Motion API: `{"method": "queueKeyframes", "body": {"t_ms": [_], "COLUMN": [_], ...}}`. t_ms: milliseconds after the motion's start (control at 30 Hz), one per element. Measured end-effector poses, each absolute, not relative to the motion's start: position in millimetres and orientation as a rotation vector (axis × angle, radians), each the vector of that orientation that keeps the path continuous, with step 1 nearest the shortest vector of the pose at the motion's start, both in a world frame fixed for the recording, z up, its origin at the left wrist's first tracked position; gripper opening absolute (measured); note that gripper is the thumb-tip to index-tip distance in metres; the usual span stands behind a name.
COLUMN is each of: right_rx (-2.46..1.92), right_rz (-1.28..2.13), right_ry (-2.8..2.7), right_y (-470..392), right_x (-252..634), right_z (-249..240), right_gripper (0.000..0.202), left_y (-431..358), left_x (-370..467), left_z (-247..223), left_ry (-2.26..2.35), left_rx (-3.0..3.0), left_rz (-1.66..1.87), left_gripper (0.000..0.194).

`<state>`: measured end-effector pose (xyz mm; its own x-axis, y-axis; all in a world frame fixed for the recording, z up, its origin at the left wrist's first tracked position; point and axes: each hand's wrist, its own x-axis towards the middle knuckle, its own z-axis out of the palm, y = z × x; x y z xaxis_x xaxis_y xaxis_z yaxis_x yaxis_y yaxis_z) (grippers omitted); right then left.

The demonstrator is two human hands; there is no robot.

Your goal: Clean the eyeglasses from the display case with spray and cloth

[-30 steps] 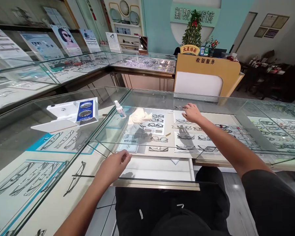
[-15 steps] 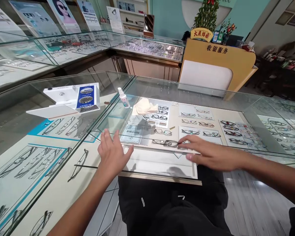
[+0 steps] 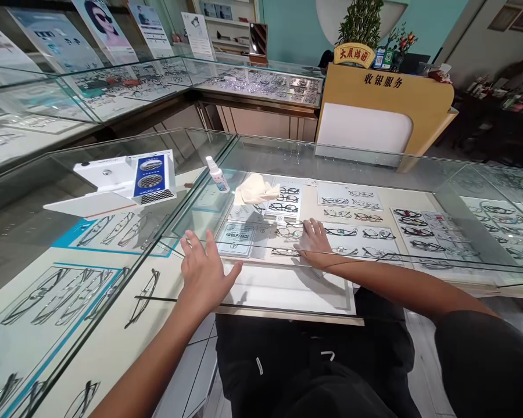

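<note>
My left hand lies on the glass counter top near its front edge, fingers spread, holding nothing. Further forward and to the right, my right hand is bent over the glass, its back toward me. A dark part of a pair of glasses shows at its fingertips; the hand hides the rest. Under the glass around it lie several eyeglass frames on white display boards. A crumpled cream cloth and a white spray bottle stand beyond my hands.
An open white box with a blue printed panel is on the counter at the left. More frames lie under glass at the lower left. A yellow cashier desk is at the back right. The counter's front edge runs above my lap.
My right hand has moved forward and left over the glass from near the front edge, where dark glasses showed at its fingertips. My left hand remains spread on the counter.
</note>
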<state>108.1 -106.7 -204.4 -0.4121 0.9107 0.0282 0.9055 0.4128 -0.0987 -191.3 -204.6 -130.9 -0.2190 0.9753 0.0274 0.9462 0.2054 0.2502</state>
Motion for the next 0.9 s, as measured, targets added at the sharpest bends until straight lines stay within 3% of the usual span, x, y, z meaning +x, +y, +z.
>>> {"method": "queueKeyframes", "body": {"t_ms": [367, 900], "right_rx": [-1.795, -2.176], "right_rz": [-0.026, 0.052], "right_ry": [-2.288, -1.933], "right_y": [16, 135], "right_x": [84, 200], "right_z": [-239, -256], "right_gripper": [0.082, 0.075], "left_y": [-206, -197], "left_x": [-192, -212], "left_z": [-134, -154], "left_ry": [2.331, 2.298], "left_rx": [1.883, 1.806], "left_rz": [0.394, 0.446], "left_gripper": [0.106, 0.124]}}
